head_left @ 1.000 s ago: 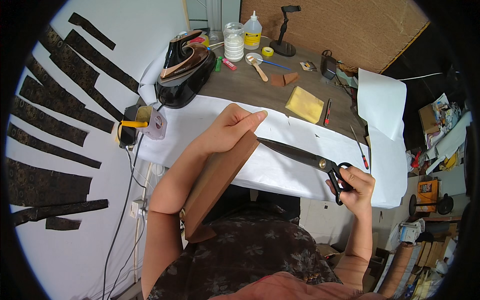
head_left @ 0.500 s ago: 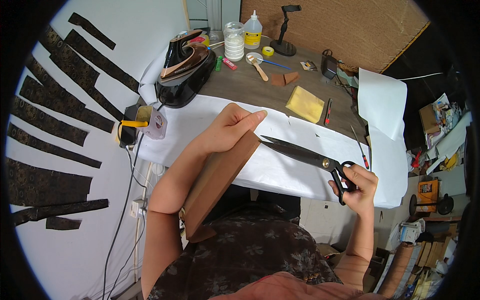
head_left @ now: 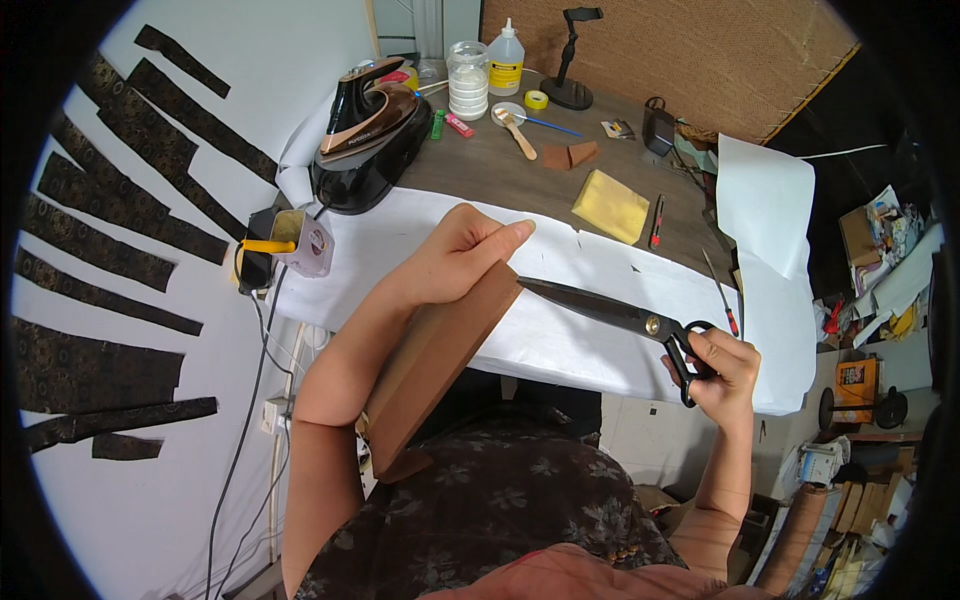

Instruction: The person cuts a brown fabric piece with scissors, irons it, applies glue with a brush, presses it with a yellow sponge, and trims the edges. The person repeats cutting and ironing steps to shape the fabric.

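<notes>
Bright on sheet (head_left: 370,240), dim at upper right. Glints on iron (head_left: 385,150). Soft shadow below scissors (head_left: 632,317). Centre sharp; fisheye bends edges, black rim.

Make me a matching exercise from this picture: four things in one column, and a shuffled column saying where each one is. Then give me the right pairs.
Things
1. Scissors
2. Long brown piece
3. Yellow block
4. Iron

Places
A. On the dark tabletop
B. In the right hand
C. On a black base
D. Running from the left hand toward the body

Pairs
1-B, 2-D, 3-A, 4-C
</notes>
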Available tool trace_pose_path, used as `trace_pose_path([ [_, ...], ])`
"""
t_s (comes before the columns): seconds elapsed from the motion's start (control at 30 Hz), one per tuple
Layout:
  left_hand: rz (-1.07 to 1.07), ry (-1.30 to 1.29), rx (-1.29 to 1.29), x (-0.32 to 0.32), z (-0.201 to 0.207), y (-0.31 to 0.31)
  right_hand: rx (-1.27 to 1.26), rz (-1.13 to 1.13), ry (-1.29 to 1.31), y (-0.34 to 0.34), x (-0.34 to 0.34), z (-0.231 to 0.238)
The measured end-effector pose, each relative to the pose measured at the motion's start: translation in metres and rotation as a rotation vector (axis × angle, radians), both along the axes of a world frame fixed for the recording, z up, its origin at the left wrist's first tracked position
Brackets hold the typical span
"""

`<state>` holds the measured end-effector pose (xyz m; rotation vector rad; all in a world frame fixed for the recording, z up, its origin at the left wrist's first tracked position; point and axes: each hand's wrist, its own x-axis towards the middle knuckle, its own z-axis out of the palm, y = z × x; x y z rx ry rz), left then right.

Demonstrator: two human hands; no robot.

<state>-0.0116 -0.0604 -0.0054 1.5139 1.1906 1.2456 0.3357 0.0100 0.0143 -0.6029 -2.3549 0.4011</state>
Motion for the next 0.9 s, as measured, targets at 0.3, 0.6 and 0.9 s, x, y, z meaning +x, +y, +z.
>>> trace_pose_path([
  [0.3,0.004,-0.054,-0.013,0.0,-0.003,0.002,-0.012,-0.017,0.01,0.0,-0.001,-0.004],
  [0.6,0.089,-0.378,-0.033,0.006,-0.009,0.003,-0.113,-0.039,0.142,-0.017,-0.024,-0.024],
  [0.9,0.208,-0.529,0.042,0.021,-0.017,0.009,-0.099,-0.064,0.19,-0.022,-0.036,-0.034],
])
